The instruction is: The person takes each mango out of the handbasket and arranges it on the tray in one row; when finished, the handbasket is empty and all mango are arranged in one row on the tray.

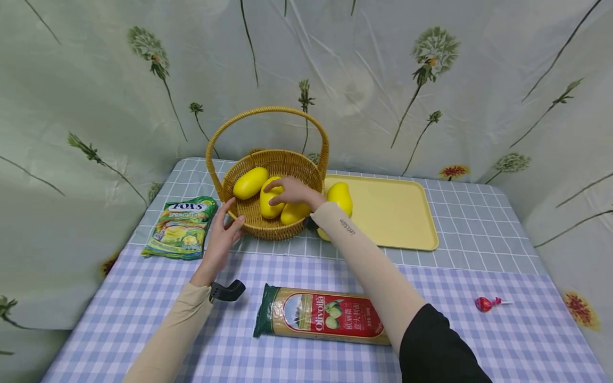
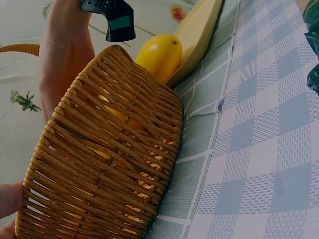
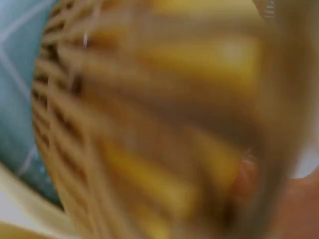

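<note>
Checked tablecloth [image 1: 306,364], grey gridded cloth [image 1: 479,229], wicker basket [image 1: 273,232], dandelion-print backdrop [image 1: 354,69]

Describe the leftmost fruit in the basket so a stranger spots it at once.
In the head view, find the tall-handled wicker basket left of the yellow tray. The leftmost fruit is the yellow oval toward its left side. Unlike the middle fruit and rightmost fruit, it isn't overlapped by the right hand.

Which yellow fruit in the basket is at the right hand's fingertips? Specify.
The middle fruit; the left fruit lies clear of the right hand, the right fruit nearer its wrist.
</note>
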A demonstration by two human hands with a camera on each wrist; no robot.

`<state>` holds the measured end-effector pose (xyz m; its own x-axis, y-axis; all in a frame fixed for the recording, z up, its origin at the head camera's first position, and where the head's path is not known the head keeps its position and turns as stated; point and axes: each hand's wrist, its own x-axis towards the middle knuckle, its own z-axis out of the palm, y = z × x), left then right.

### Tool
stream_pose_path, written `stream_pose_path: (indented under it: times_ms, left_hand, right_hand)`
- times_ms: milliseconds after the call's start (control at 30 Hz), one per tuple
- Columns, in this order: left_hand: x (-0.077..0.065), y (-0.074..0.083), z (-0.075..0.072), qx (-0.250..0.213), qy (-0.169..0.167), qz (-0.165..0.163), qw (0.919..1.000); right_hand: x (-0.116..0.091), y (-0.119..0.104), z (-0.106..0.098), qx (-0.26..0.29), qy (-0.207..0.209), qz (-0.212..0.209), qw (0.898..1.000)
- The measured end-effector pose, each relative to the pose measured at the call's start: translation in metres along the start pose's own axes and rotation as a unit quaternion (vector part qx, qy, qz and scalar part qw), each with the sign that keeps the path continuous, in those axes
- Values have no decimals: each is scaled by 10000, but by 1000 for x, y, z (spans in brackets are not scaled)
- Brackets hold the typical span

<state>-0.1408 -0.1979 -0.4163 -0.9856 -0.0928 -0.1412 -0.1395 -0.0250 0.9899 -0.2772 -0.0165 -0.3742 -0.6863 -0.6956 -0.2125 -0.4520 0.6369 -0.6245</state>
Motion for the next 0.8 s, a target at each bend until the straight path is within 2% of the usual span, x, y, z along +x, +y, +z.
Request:
stream_pose_path:
  times_ms: [167, 300, 500, 667, 800]
  left_hand:
    - [8, -14, -5, 184, 31, 74, 9998]
    - [10, -17, -5, 191, 45, 136, 9997]
    - [10, -17, -6, 260, 73, 81, 9996]
    - [9, -16, -6, 249, 84, 141, 9996]
    - [9, -16, -6, 162, 57, 204, 9996]
  right_hand:
    - [3, -8, 12, -441, -233, -142, 9987]
    - [6, -10, 18, -607, -187, -156, 9979]
    - [0, -9, 15, 398, 193, -181, 9989]
    - [-10, -8, 3, 1387, 649, -392, 9874]
    - [-19, -5, -8, 1847, 886, -652, 9766]
